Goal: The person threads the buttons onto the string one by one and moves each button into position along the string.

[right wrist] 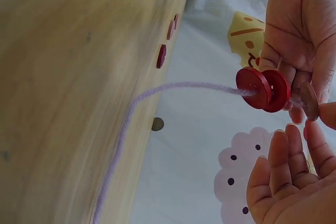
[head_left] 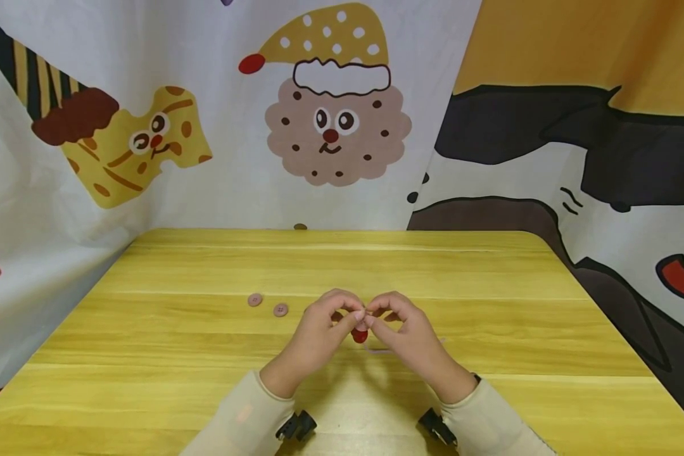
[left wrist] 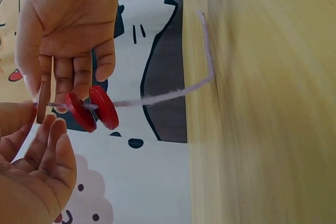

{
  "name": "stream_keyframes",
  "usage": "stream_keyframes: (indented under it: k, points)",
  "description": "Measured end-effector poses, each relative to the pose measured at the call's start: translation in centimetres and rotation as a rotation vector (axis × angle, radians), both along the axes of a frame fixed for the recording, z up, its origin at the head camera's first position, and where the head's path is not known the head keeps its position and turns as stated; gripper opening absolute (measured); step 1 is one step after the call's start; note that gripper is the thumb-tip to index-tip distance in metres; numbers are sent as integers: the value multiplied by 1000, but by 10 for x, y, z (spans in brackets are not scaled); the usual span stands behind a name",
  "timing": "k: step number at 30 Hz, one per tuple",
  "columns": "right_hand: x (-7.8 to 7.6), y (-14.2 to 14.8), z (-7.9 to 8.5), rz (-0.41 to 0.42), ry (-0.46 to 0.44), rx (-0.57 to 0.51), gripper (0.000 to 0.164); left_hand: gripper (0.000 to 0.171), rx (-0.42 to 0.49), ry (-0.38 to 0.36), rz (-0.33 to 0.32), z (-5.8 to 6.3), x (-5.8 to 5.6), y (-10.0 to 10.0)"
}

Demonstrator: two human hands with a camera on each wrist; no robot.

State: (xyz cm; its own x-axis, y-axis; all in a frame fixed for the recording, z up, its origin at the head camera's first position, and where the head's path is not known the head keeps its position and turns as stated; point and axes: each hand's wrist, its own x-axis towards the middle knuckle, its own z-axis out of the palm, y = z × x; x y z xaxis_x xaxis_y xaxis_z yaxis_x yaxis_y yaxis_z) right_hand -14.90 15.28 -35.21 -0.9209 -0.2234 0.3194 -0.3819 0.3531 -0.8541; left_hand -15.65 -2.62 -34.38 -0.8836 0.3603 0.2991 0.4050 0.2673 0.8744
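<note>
In front of me both hands meet over the table. My left hand and right hand pinch a light-brown button between them, thumb tips close together at its face. A lilac yarn runs through it, with a purple bit showing at the fingertips. Below that button, two red buttons hang threaded on the yarn, slightly tilted apart. The yarn's long tail droops and lies bent on the tabletop. In the head view the hands hide most of the threaded buttons.
Two pinkish-brown buttons, one at left and one nearer the hands, lie on the wooden table. A darker red button rests there too in the right wrist view. Behind hangs a printed curtain.
</note>
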Motion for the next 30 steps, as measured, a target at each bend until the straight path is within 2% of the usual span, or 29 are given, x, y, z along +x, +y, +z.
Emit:
stream_keyframes:
  k: [12,20,27,30]
  points:
    - [-1,0,-3,-21,28,55,9,7,-4,2,-16,1,0,1]
    - [-2,0,-3,17,62,60,10,6,-22,28,7,2,0,1]
    - [-2,-2,-4,32,55,78,10,6,-22,30,4,2,1,2]
    - [-2,-2,-5,39,47,91,4,5,-26,36,0,1,1,2]
